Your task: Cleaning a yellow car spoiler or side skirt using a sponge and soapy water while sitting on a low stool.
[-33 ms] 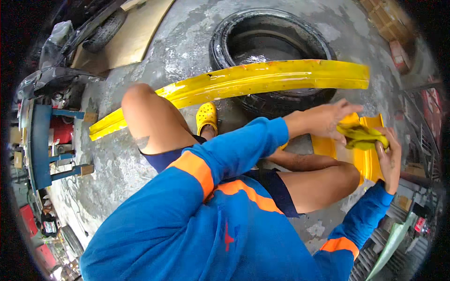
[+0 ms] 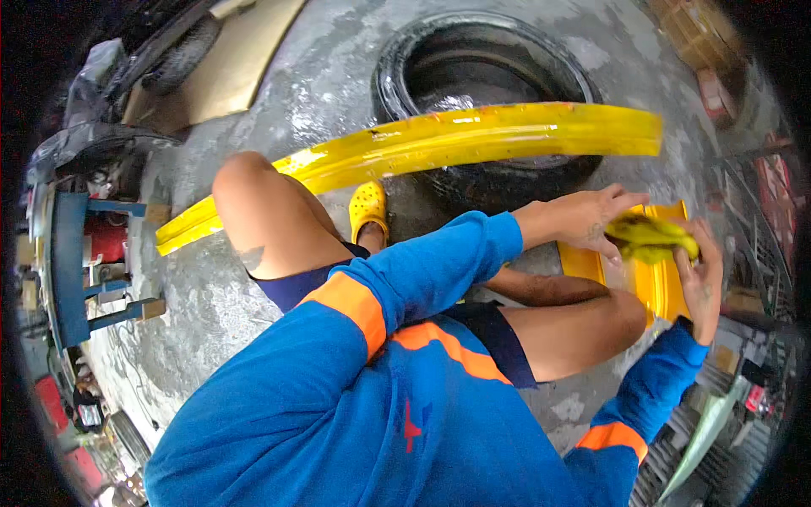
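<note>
A stained yellow-green cloth (image 2: 649,237) is bunched up on the right, blurred a little by motion. My right hand (image 2: 699,264) grips its right end, fingers and thumb curled around it. Beside its left end is my left hand (image 2: 587,221), open, with thumb and fingers spread apart. Under the cloth, near my bent right leg, lies a yellow ribbed panel piece (image 2: 669,291), partly hidden by my hands and knee. A long, curved, glossy yellow strip (image 2: 473,139) stretches across the front of me, resting over a black tire (image 2: 393,80) and passing behind my left knee.
The wet grey concrete floor (image 2: 321,101) surrounds me. A blue bench-like frame (image 2: 72,253) stands at the left, with a wooden board (image 2: 245,72) at the far left. Cardboard boxes (image 2: 697,34) sit at the far right, and clutter lines the right edge.
The fingers of my left hand have opened away from the cloth's left end. The cloth has shifted slightly and changed shape in my right hand. The long strip and tire stay put.
</note>
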